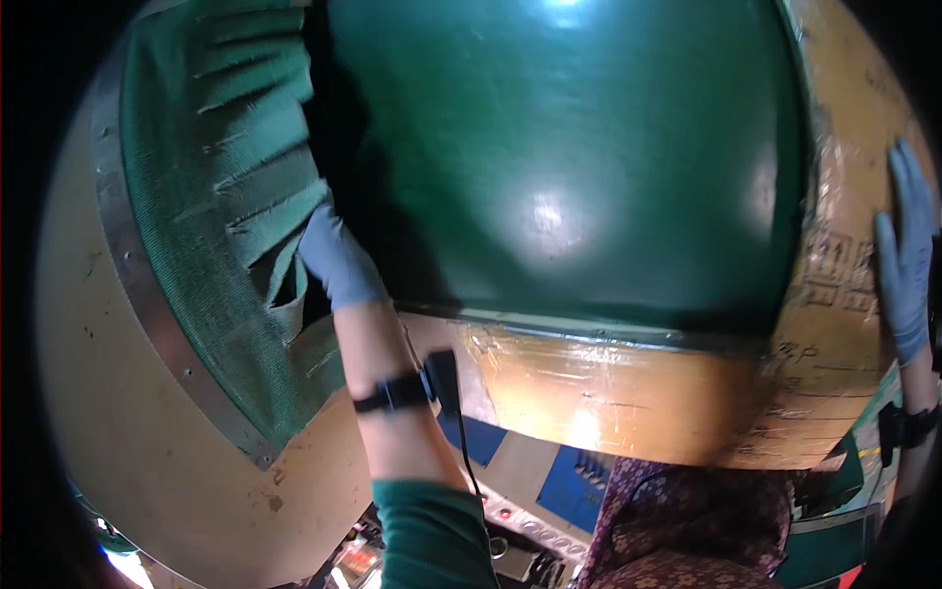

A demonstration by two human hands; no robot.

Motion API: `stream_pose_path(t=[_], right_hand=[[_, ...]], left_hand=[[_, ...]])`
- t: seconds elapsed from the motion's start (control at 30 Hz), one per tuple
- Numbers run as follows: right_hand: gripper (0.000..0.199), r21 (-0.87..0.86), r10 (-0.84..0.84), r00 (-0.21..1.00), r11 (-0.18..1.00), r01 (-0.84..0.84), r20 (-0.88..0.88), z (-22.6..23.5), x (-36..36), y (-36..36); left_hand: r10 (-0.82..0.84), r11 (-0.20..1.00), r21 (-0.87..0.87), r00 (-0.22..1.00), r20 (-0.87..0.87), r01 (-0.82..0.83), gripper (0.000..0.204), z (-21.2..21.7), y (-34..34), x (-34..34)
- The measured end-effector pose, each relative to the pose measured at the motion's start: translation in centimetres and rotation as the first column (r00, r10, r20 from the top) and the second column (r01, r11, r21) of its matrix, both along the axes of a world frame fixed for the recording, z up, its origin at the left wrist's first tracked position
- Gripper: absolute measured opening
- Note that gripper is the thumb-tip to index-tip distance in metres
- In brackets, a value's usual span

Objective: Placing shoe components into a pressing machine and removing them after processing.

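My left hand (339,257), in a pale blue-grey glove, is at the inner edge of a green slitted fabric curtain (177,196). Its fingers are closed at one of the fabric strips (285,216), and the fingertips are partly hidden. Just below, another strip hangs twisted into a loop. At the far right, my right hand (908,255), gloved the same way, lies flat with fingers apart on a cardboard panel (844,167) covered in clear tape. Between the hands spreads a smooth, shiny dark green surface (569,147).
A metal strip with screws (157,314) fixes the curtain to a cream curved panel (128,432). Taped cardboard (549,383) runs along the near edge of the green surface. Below are a control panel with knobs (535,527) and my floral apron (706,520). Black straps with a cable circle my wrists.
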State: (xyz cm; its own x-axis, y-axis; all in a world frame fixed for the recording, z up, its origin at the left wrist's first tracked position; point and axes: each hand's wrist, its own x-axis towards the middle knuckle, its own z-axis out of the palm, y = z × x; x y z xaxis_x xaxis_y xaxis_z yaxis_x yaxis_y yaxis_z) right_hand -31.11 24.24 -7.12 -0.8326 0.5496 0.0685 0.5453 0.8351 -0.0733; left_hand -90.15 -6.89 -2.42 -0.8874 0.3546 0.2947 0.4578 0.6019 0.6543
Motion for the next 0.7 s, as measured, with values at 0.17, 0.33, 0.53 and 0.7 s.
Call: stream_pose_path(t=[0.17, 0.33, 0.53, 0.7], right_hand=[[0.057, -0.054, -0.083, 0.997, 0.995, 0.083, 0.002, 0.6, 0.5, -1.2], [0.061, -0.05, -0.136, 0.99, 0.989, 0.137, 0.034, 2.0, 0.9, -0.4], [0.066, -0.145, -0.184, 0.983, 0.972, 0.185, 0.022, 2.2, -0.2, -0.6], [0.068, -0.175, -0.193, 0.981, 0.966, 0.19, -0.005, 2.0, 0.6, -0.6]], left_hand=[[0.469, 0.806, -0.368, 0.88, -0.081, -0.463, 0.073, -2.8, 3.3, -7.2], [0.363, 0.536, -0.794, 0.927, -0.09, -0.287, 0.073, -3.2, 4.9, -10.3], [0.369, 0.367, -0.917, 0.929, -0.01, -0.156, 0.074, -1.9, 3.0, -11.2], [0.412, 0.326, -0.945, 0.902, 0.131, -0.012, 0.075, -1.1, 1.7, -7.3]])
